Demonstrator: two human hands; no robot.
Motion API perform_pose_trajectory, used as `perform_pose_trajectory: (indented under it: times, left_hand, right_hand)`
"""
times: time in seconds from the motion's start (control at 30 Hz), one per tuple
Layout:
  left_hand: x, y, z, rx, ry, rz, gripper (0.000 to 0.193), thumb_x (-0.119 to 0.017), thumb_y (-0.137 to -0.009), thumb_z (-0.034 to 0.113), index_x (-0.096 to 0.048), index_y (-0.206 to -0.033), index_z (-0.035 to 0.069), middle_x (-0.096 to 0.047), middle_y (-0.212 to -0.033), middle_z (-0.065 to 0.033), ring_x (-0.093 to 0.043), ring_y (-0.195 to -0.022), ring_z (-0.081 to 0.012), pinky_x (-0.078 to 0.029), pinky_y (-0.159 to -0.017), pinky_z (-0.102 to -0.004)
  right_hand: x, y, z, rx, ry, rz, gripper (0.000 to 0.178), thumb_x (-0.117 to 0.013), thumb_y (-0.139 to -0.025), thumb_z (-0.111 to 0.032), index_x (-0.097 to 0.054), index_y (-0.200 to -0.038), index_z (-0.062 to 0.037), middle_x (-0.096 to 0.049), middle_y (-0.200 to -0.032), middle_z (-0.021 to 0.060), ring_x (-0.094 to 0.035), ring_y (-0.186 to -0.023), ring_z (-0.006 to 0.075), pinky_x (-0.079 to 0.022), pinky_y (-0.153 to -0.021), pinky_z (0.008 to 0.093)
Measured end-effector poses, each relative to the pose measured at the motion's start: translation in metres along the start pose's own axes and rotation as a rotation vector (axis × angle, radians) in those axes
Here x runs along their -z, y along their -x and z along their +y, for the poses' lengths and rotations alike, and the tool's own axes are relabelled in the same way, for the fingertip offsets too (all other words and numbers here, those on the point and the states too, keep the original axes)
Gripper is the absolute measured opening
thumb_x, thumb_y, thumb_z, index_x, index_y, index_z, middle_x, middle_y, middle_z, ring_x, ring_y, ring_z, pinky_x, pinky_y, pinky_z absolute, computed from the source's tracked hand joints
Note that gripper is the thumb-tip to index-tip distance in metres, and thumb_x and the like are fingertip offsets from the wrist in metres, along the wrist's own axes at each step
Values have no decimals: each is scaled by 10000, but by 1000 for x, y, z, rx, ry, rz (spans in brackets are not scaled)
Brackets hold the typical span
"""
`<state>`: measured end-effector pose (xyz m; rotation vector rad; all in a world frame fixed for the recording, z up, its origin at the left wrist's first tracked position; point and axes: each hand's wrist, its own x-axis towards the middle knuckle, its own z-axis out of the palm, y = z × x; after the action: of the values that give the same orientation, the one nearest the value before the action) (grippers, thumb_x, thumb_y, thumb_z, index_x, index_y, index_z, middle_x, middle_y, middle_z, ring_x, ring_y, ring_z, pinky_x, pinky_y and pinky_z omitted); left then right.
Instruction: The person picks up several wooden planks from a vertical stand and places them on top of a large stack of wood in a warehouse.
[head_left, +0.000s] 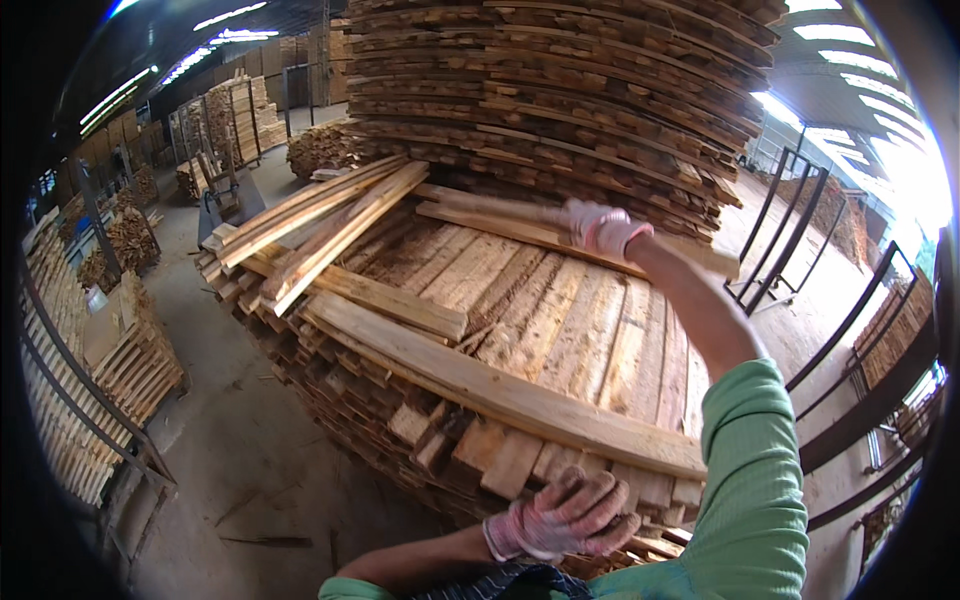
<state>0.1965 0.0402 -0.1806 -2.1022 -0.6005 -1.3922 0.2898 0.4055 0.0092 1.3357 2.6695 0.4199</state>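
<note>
A pink-and-white work glove covers my right hand (600, 230), which reaches out to the far side of the lumber stack. Its fingers, slightly blurred, are closed over a rough wooden board (500, 227) lying crosswise along that edge. My left hand (562, 515), gloved the same way and soiled, hovers by the near edge with loosely bent, parted fingers and nothing in them. Just beyond it, a long board (500, 385) lies across the near side of the top layer. Between the two crosswise boards, flat planks (560, 315) sit side by side, dusted with bark bits.
Several loose boards (345, 235) lie slanted on the stack's left end. A tall lumber pile (560, 100) rises directly behind. Black metal frames (790, 230) stand to the right. More stacked wood (110, 350) is at the left, past the concrete floor (240, 430) with scraps on it.
</note>
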Motion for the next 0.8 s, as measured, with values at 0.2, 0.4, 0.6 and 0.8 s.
perform_pose_trajectory:
  times: [0.2,0.4,0.6,0.8]
  left_hand:
    - [-19,-7,-8,-7,-12,-24,114,-551,-902,327,-595,-1000,289,-525,-1032,-9,-527,-759,-115,-448,-652,-331]
    - [-12,-6,-6,-8,-84,-89,353,-597,-876,392,-585,-1213,288,-516,-1066,-26,-529,-933,-170,-425,-881,-527]
    - [89,-48,-51,28,76,-448,395,-633,-928,346,-594,-1248,118,-593,-1116,-138,-582,-1029,-302,-485,-888,-456]
    - [79,-35,-91,146,-176,-544,401,-637,-829,349,-625,-1222,271,-557,-1164,-79,-549,-1120,-289,-448,-964,-562]
  right_hand:
    - [-66,-18,18,127,-166,83,614,-529,-987,-242,-301,-1550,-340,-567,-1193,204,-602,-1081,392,-494,-907,491]
    - [-58,-22,8,-15,-241,124,591,-492,-981,-336,-315,-1544,-310,-625,-1296,178,-609,-1163,388,-512,-975,486]
    - [-50,-8,24,-50,-321,18,595,-510,-991,-358,-283,-1538,-418,-668,-1202,190,-679,-1013,356,-556,-851,483]
    - [-73,3,34,-29,-191,128,574,-505,-992,-301,-330,-1538,-333,-667,-1104,236,-667,-933,400,-553,-780,495]
